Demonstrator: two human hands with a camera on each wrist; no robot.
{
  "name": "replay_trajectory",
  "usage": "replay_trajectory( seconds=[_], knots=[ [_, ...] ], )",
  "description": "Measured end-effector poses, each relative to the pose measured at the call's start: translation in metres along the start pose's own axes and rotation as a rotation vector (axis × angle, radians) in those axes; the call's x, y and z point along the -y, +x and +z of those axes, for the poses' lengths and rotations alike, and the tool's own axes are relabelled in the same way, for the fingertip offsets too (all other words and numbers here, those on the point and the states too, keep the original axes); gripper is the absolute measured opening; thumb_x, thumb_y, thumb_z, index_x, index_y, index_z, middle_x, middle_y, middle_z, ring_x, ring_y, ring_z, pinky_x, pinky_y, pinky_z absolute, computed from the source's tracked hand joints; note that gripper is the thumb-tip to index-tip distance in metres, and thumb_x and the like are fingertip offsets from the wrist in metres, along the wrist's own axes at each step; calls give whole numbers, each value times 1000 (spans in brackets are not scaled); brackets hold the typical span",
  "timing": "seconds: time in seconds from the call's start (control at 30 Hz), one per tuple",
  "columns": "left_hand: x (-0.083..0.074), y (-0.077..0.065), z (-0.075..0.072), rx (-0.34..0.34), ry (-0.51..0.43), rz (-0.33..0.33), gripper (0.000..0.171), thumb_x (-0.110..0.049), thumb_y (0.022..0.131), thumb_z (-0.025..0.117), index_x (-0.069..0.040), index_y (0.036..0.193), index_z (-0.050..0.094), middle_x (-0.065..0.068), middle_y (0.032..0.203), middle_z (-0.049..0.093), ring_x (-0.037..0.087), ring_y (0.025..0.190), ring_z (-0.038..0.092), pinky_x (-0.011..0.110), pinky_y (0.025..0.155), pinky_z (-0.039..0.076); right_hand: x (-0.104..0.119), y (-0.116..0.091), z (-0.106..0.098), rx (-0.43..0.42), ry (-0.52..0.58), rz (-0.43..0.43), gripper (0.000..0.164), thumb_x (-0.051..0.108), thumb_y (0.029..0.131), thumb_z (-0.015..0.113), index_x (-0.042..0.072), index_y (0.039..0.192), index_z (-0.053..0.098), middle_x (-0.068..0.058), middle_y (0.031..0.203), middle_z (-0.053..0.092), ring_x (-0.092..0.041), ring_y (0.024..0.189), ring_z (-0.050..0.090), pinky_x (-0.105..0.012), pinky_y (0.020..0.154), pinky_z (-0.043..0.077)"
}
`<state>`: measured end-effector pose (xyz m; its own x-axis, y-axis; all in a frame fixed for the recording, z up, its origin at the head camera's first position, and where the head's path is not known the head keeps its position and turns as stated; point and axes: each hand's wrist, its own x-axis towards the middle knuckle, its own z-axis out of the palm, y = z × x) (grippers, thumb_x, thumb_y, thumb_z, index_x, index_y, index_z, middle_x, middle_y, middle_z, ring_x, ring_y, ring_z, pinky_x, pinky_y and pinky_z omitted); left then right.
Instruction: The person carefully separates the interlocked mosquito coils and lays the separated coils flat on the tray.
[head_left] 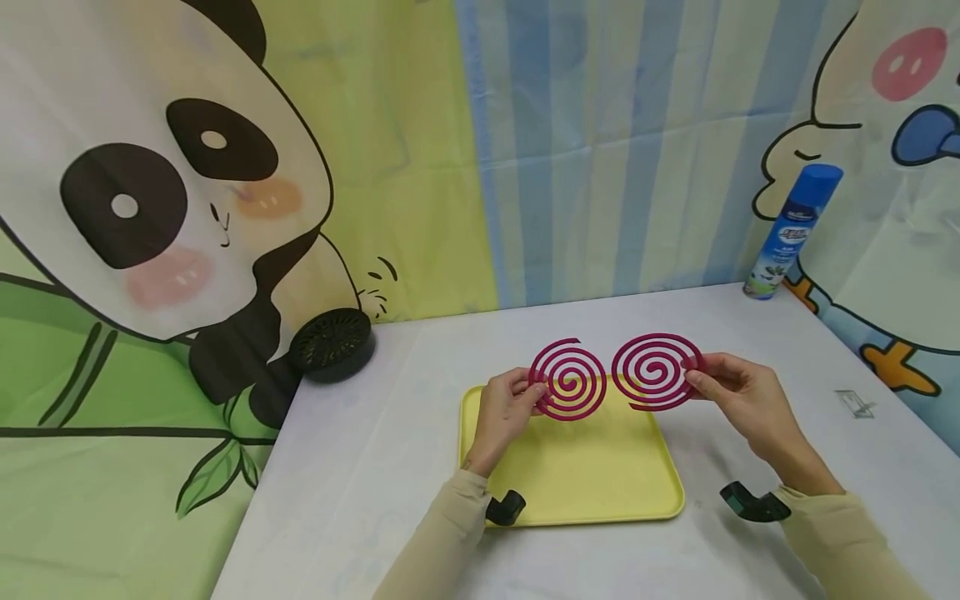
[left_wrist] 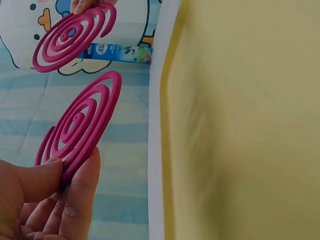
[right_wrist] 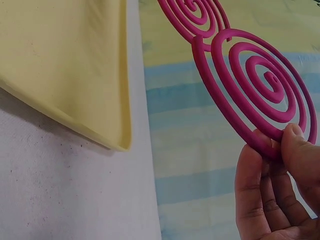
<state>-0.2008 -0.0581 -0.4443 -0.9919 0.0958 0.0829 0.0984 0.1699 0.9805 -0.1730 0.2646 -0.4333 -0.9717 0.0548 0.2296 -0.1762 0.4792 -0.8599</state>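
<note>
Two magenta mosquito coils are held up side by side above a yellow tray [head_left: 592,479]. My left hand [head_left: 504,410] pinches the left mosquito coil [head_left: 570,384] by its outer edge, thumb on the near face and fingers behind, as the left wrist view also shows. The outer edge of the right mosquito coil [head_left: 654,372] is pinched between thumb and fingers of my right hand [head_left: 738,398]. A narrow gap separates the coils in the head view. Seen from the right wrist, the nearer coil [right_wrist: 240,105] stands tilted, its spiral whole.
At the back right stands a blue spray can [head_left: 791,233]. A round black holder [head_left: 332,343] with a patterned top sits at the table's left edge. Toward the right lies a small flat metal piece [head_left: 855,404]. Printed curtains hang behind the white table [head_left: 360,483].
</note>
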Motion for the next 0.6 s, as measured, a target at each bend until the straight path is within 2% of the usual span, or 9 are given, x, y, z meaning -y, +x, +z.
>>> replay_trajectory(
  seconds=[0.23,0.47,0.6],
  knots=[
    [4,-2,-11,-22,27,-4,17,-10,97,68,2,109,72,14,95,77,21,78,75,35,70,62,1,2,4,5,6,-20,38,26,99,66,-3,124,63,9,99,69,3,83,71,-13,74,56],
    [9,-6,-20,-49,36,-16,17,-8,97,67,3,110,71,16,97,77,19,78,74,38,71,62,1,2,8,20,-4,-1,38,27,100,65,-2,124,63,6,101,68,3,83,71,-12,74,56],
    [11,-9,-26,-64,64,-28,16,-8,97,67,1,109,72,15,96,77,20,78,75,37,70,62,1,1,11,19,-11,0,39,27,100,65,-2,125,62,9,100,67,3,82,70,-12,74,56]
  ],
)
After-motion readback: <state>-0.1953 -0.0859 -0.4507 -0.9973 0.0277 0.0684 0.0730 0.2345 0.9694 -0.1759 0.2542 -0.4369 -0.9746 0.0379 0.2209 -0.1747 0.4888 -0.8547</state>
